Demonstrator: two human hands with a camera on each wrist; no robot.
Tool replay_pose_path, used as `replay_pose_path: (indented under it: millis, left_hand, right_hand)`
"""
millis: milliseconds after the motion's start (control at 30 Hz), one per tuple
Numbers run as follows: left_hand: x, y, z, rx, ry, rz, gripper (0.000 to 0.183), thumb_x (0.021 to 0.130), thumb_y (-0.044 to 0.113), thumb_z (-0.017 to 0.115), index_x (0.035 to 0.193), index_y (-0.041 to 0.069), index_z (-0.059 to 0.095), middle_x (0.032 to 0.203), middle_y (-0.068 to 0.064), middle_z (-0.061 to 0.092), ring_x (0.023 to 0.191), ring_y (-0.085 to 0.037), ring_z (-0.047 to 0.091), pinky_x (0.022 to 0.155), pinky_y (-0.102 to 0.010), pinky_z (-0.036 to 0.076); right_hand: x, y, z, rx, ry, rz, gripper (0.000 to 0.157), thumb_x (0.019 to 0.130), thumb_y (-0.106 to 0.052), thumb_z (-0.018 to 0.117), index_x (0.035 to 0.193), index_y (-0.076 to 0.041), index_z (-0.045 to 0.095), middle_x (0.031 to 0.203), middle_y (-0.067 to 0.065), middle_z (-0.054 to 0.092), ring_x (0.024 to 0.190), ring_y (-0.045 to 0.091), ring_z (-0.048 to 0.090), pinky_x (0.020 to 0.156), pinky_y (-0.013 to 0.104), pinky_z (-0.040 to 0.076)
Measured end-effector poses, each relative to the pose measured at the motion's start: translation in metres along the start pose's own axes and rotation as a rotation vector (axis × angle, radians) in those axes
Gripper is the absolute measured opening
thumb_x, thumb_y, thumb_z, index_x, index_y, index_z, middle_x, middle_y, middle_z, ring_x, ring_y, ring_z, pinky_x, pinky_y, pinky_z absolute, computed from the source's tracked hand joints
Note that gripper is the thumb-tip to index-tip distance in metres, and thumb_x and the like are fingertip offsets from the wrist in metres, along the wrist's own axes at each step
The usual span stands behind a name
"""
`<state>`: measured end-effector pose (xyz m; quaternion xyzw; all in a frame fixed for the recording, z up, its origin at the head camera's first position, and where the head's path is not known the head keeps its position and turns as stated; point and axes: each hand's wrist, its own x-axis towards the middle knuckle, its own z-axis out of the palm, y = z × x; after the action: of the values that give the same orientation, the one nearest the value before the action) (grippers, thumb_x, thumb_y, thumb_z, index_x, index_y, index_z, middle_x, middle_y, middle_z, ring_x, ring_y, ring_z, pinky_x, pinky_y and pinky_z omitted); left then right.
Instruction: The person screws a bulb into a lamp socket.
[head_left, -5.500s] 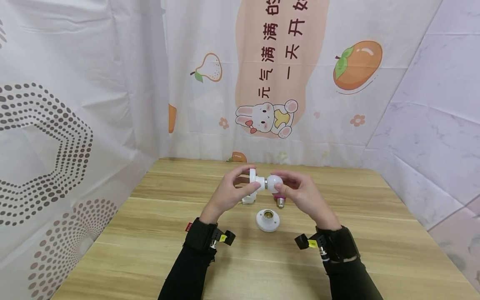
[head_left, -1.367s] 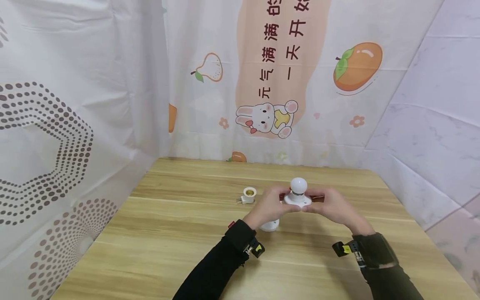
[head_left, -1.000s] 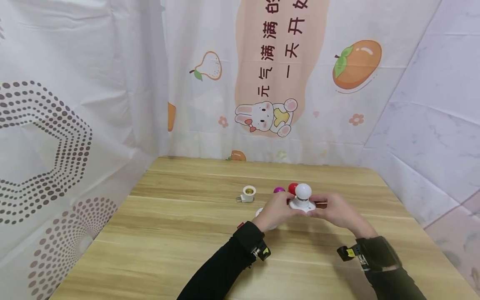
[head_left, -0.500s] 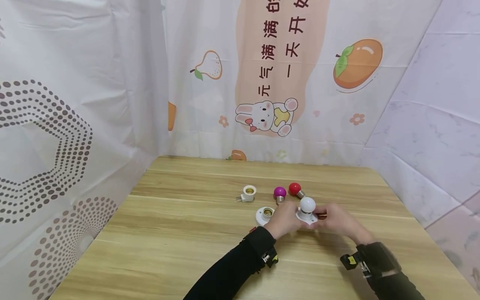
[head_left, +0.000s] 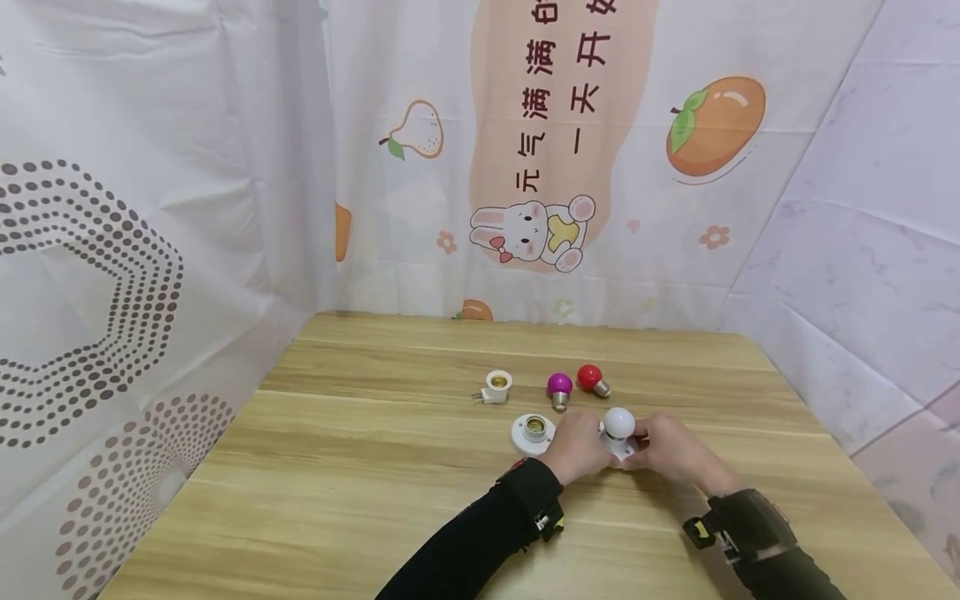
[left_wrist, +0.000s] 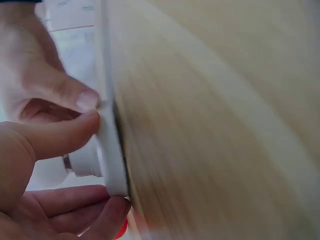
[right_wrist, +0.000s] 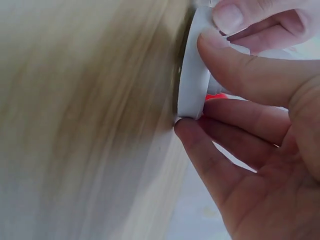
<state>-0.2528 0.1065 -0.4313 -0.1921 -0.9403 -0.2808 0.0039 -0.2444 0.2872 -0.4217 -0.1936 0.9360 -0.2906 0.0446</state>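
Note:
A white light bulb (head_left: 619,422) stands upright, screwed into a round white lamp holder (head_left: 617,447), low over the wooden table. My left hand (head_left: 579,446) grips the holder's base from the left, and my right hand (head_left: 670,452) grips it from the right. In the left wrist view, both thumbs lie on the base's upper face, and my left fingertips (left_wrist: 116,207) curl at its edge. The right wrist view shows the base (right_wrist: 192,75) close to the table, with a right fingertip (right_wrist: 186,129) under its rim.
A second round lamp holder (head_left: 533,434), its socket bare, sits just left of my left hand. Behind are a purple bulb (head_left: 559,387), a red bulb (head_left: 590,377) and a white plug-in socket (head_left: 496,387). A printed curtain (head_left: 420,267) hangs behind the table.
Earlier my hands held the bulb and holder sideways in the air. The holder is now upright, lower and further right, and both hands have come down with it; the red and purple bulbs are uncovered.

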Motion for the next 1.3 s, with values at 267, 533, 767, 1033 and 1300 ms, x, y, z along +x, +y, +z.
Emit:
replay_pose_path:
  millis: [267,533,767,1033,1300]
  left_hand:
    - [0.001,0.002,-0.003,0.014,-0.013,-0.033,0.033,0.07,0.022,0.092,0.066,0.01,0.061,0.059,0.006,0.048,0.058,-0.01,0.043,0.05,-0.021,0.033]
    - [-0.005,0.0,-0.011,0.06,-0.04,-0.001,0.028,0.078,0.022,0.086,0.07,0.012,0.061,0.061,0.006,0.048,0.056,-0.01,0.044,0.046,-0.022,0.034]
    - [-0.012,-0.009,-0.042,0.216,0.013,0.102,0.023,0.091,0.034,0.075,0.084,0.015,0.066,0.08,0.004,0.057,0.072,-0.01,0.054,0.052,-0.026,0.042]
    - [-0.022,-0.046,-0.069,0.205,0.002,0.087,0.046,0.091,0.041,0.075,0.121,0.006,0.069,0.108,-0.004,0.069,0.097,-0.018,0.064,0.081,-0.029,0.053]
    - [-0.026,-0.063,-0.078,0.24,-0.083,0.091,0.075,0.083,0.051,0.081,0.139,0.006,0.06,0.135,-0.009,0.062,0.127,-0.022,0.056,0.105,-0.034,0.046]
  right_hand:
    - [-0.002,0.001,0.003,-0.028,0.02,0.019,0.027,0.07,-0.014,0.091,0.089,-0.005,0.074,0.084,0.0,0.069,0.077,0.015,0.059,0.069,0.03,0.051]
    - [-0.001,0.002,0.005,-0.033,0.019,0.029,0.026,0.071,-0.014,0.091,0.089,-0.006,0.074,0.085,0.0,0.07,0.079,0.015,0.06,0.071,0.033,0.053]
    - [-0.001,0.002,0.007,-0.077,0.036,0.026,0.031,0.07,-0.013,0.092,0.093,-0.001,0.075,0.089,0.005,0.073,0.082,0.018,0.064,0.074,0.039,0.055]
    - [0.0,0.003,0.007,-0.065,0.031,0.036,0.028,0.071,-0.014,0.091,0.089,-0.003,0.073,0.085,0.001,0.069,0.077,0.015,0.057,0.071,0.035,0.052]
    - [0.005,0.001,0.003,-0.033,0.025,0.07,0.025,0.074,-0.013,0.089,0.09,-0.003,0.073,0.084,0.001,0.067,0.075,0.017,0.053,0.071,0.035,0.049]
